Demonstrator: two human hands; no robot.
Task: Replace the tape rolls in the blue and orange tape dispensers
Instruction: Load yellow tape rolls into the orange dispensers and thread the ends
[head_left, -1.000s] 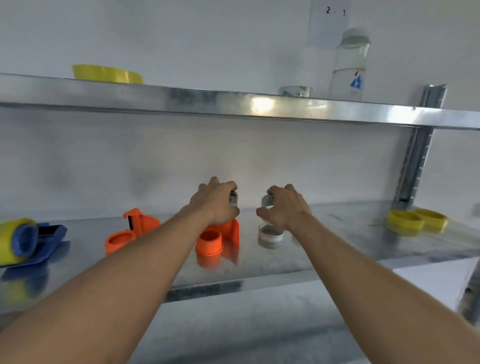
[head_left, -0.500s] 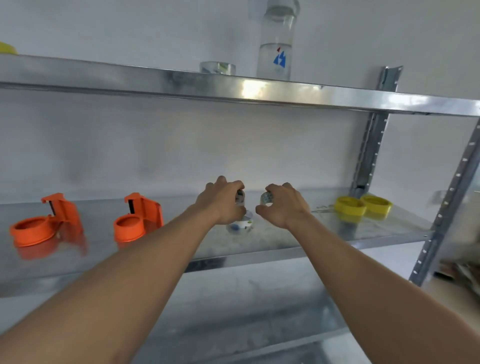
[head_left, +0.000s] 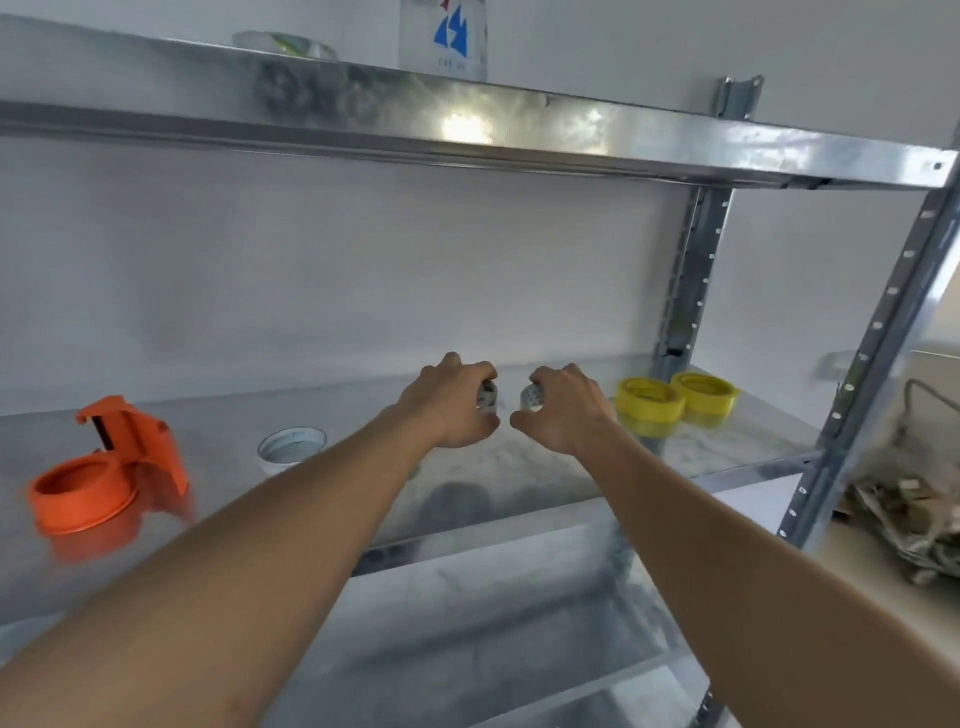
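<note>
Since the earlier frames the view has swung right: the blue dispenser has gone out of view, only one orange dispenser (head_left: 111, 470) remains at 9 o'clock, and the yellow rolls (head_left: 675, 397) now lie at about 3 o'clock of the hands. Both hands have travelled right along the shelf (head_left: 717, 457) with their loads, leaving a white core (head_left: 292, 448) behind at 9 o'clock.

The left hand (head_left: 451, 406) curls round a small pale core (head_left: 487, 397); the right hand (head_left: 563, 408) grips another (head_left: 532, 399). They hang above the shelf, near each other but apart.

Judgement: the spent cores seem to be out, since the orange dispenser's hub stands bare. Fresh yellow rolls lie untouched, so loading is wholly left; the blue dispenser's state cannot be told.

The orange dispenser lies on its side, hub opening up, its long axis running from the hub at 7 o'clock to the cutter end at 1 o'clock. The yellow rolls lie flat, holes upward.
</note>
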